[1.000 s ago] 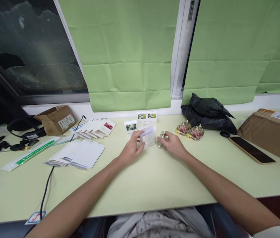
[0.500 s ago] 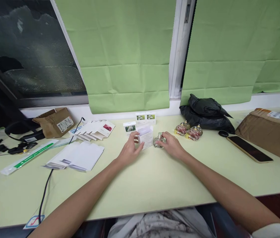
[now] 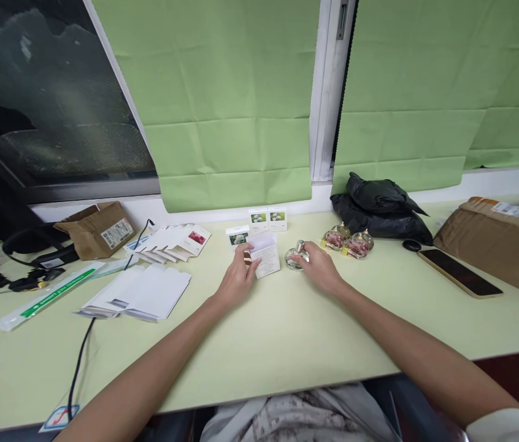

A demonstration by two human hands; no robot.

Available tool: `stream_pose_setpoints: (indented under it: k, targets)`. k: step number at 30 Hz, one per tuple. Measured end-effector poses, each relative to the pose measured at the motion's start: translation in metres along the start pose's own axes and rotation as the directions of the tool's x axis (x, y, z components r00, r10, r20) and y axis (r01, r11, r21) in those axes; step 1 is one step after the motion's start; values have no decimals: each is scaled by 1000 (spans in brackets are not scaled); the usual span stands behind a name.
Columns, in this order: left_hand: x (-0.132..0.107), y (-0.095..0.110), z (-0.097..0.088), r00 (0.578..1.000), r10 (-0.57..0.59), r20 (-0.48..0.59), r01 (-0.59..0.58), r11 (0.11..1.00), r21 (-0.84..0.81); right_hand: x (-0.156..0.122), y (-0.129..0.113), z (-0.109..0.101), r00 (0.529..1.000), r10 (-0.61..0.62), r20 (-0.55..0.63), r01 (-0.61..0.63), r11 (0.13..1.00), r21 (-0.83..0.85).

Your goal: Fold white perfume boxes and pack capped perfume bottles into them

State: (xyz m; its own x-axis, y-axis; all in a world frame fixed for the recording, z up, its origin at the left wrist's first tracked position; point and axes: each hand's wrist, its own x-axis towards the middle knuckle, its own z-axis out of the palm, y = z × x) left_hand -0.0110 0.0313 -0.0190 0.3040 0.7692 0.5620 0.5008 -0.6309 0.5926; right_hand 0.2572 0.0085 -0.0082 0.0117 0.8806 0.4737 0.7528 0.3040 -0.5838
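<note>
A small white printed box [image 3: 267,259] stands tilted in front of me with its top open, and my left hand [image 3: 237,274] grips its left side. To the right of it, my right hand [image 3: 319,268] holds a round clear perfume bottle [image 3: 295,258] with a silver cap. Bottle and box are a little apart. Behind the open box stand closed white boxes with flower pictures, one at the left [image 3: 237,235] and two side by side [image 3: 267,219]. Two bottles with pink contents and gold parts [image 3: 335,236] lie beyond my right hand.
Flat white cartons [image 3: 149,291] and a fanned row of printed cartons [image 3: 172,241] lie left. A brown box [image 3: 98,230], a black cable [image 3: 85,344] and a green-labelled plastic sleeve [image 3: 52,294] are farther left. Right are black bags [image 3: 379,212], a phone [image 3: 459,273] and a brown parcel [image 3: 499,245].
The perfume bottle has tipped and moved slightly away from the box. My left hand has turned the box a little. The whole view has shifted slightly.
</note>
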Motion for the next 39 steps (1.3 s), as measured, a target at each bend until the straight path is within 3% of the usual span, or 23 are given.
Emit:
stream_pose_setpoints:
  k: [6, 10, 14, 19, 22, 25, 32, 39]
  targets:
    - [0, -3, 2, 995, 87, 47, -90, 994, 68, 1, -6, -5, 970, 67, -233, 1, 960, 279]
    - [1, -2, 2, 978, 203, 50, -207, 973, 98, -3, -13, 2, 930, 214, -300, -12, 831, 556]
    - [3, -2, 1, 955, 291, 52, -296, 938, 178, -9, -23, 7, 927, 173, -332, 102, 737, 669]
    - [5, -2, -3, 910, 405, 83, -413, 889, 195, -19, -39, -1, 950, -108, -293, 266, 772, 577]
    - [5, 0, -5, 886, 451, 107, -463, 870, 167, -22, -43, -5, 918, -292, -269, 388, 802, 453]
    - [4, 2, -4, 871, 475, 125, -489, 859, 149, -23, -41, -4, 877, -388, -284, 471, 812, 344]
    - [2, -2, 1, 897, 431, 100, -441, 889, 121, -22, -36, -6, 889, -351, -293, 411, 895, 174]
    - [-1, 0, 3, 897, 438, 59, -442, 889, 122, -22, -35, -5, 898, -348, -269, 398, 903, 159]
